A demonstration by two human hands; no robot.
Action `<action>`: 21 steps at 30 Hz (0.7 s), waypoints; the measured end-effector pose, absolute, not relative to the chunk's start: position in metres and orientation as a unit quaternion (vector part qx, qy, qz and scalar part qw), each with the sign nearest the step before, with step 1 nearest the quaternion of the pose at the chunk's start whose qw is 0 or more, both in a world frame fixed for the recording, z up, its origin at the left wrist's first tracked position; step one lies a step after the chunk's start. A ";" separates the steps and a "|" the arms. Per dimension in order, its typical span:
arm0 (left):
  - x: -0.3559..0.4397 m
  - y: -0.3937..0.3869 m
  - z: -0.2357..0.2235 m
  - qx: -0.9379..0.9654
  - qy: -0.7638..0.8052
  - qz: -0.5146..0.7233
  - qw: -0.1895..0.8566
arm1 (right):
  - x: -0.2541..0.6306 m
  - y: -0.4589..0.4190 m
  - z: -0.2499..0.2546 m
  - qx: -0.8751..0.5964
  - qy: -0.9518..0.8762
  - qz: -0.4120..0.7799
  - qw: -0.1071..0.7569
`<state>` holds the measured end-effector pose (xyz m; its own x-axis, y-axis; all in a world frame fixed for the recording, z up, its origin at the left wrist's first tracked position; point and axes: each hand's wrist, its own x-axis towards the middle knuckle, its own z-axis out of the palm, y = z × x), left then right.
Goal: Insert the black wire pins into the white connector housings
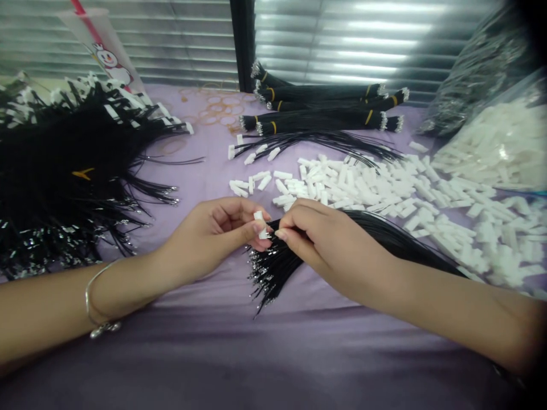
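Between the thumb and fingers of my left hand [226,225] is a small white plastic connector housing [260,225]. Close on its right, my right hand [318,233] pinches a thin black wire near its metal-tipped end. The wire's tip is at the housing; whether it sits inside, I cannot tell. Under both hands lies a loose bundle of black wires [277,267], their silvery terminals fanned out at the left end. Beyond my fingers, several finished-looking wires [316,139] with white housings on their left ends lie across the cloth.
Many loose white housings [354,185] spread over the purple cloth [205,341]. A large heap of black wires [64,165] lies left. Banded wire bundles [320,122], rubber bands [220,108] and a cup with straw [109,54] stand or lie behind. Plastic bags [496,136] fill the back right.
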<state>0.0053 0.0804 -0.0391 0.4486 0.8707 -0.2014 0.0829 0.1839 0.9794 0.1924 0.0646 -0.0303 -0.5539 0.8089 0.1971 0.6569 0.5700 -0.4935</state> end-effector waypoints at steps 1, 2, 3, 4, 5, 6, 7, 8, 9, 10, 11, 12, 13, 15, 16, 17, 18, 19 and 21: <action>0.005 0.081 -0.039 0.558 0.424 0.308 0.644 | 0.192 0.064 -0.030 -0.424 -0.862 0.184 0.207; 0.005 0.081 -0.039 0.555 0.421 0.308 0.648 | 0.193 0.064 -0.030 -0.425 -0.862 0.183 0.209; 0.005 0.081 -0.039 0.553 0.419 0.307 0.651 | 0.193 0.064 -0.031 -0.426 -0.861 0.185 0.210; 0.005 0.081 -0.039 0.552 0.419 0.307 0.652 | 0.193 0.064 -0.031 -0.426 -0.859 0.188 0.211; 0.005 0.081 -0.039 0.554 0.419 0.306 0.651 | 0.194 0.064 -0.031 -0.426 -0.858 0.192 0.211; 0.005 0.081 -0.039 0.557 0.419 0.306 0.649 | 0.194 0.064 -0.031 -0.426 -0.857 0.196 0.213; 0.005 0.081 -0.038 0.560 0.420 0.306 0.645 | 0.194 0.063 -0.030 -0.426 -0.856 0.200 0.214; 0.005 0.081 -0.038 0.563 0.421 0.306 0.642 | 0.195 0.063 -0.030 -0.425 -0.855 0.203 0.218; 0.005 0.081 -0.038 0.565 0.420 0.307 0.641 | 0.195 0.063 -0.030 -0.422 -0.855 0.207 0.220; 0.005 0.080 -0.038 0.565 0.417 0.308 0.642 | 0.195 0.063 -0.030 -0.420 -0.854 0.211 0.222; 0.005 0.080 -0.038 0.563 0.416 0.309 0.644 | 0.195 0.063 -0.030 -0.418 -0.854 0.216 0.223; 0.005 0.080 -0.038 0.562 0.415 0.309 0.646 | 0.195 0.064 -0.030 -0.416 -0.853 0.221 0.224; 0.005 0.080 -0.038 0.562 0.414 0.309 0.646 | 0.195 0.064 -0.030 -0.417 -0.852 0.223 0.224; 0.006 0.079 -0.038 0.566 0.416 0.309 0.641 | 0.195 0.064 -0.029 -0.418 -0.850 0.225 0.228; 0.006 0.079 -0.038 0.570 0.418 0.309 0.637 | 0.195 0.064 -0.030 -0.418 -0.849 0.224 0.231; 0.006 0.079 -0.038 0.574 0.420 0.309 0.631 | 0.195 0.064 -0.030 -0.417 -0.850 0.223 0.234; 0.006 0.078 -0.037 0.577 0.422 0.310 0.627 | 0.195 0.064 -0.030 -0.413 -0.851 0.222 0.236; 0.006 0.078 -0.037 0.578 0.425 0.310 0.623 | 0.196 0.064 -0.030 -0.407 -0.853 0.223 0.240; 0.006 0.078 -0.037 0.579 0.428 0.309 0.622 | 0.196 0.064 -0.032 -0.394 -0.856 0.222 0.250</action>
<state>0.0058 0.0782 -0.0366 0.4431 0.8794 -0.1743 0.1107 0.1392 0.9841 0.1962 0.0644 -0.0316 -0.5641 0.7857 0.2540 0.5633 0.5910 -0.5774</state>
